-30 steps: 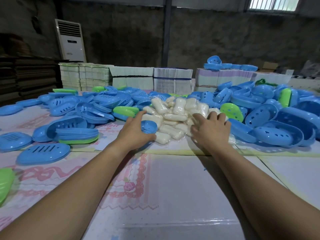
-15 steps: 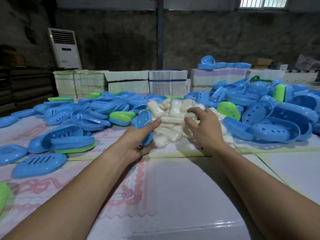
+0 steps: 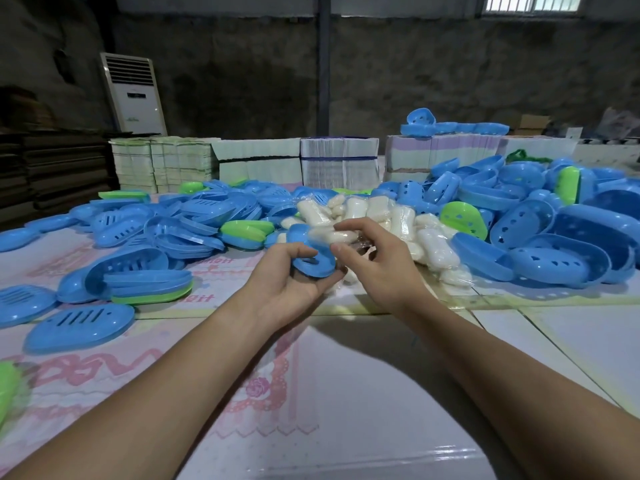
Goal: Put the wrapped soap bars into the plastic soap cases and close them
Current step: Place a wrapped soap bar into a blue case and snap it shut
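Soap pile (image 3: pixel 398 230) mid-table (image 3: pixel 346 410), case halves left (image 3: pixel 166 230) and right (image 3: pixel 554 244).

Dim room with dark walls; daylight enters through a window (image 3: pixel 531 2) at top right. The worktop (image 3: pixel 363 393) is evenly lit, with a soft grey shadow under the forearms and a small glare streak near the bottom edge. Wide-angle bending curves the edges. The soap (image 3: pixel 329 235) between the hands is motion-blurred
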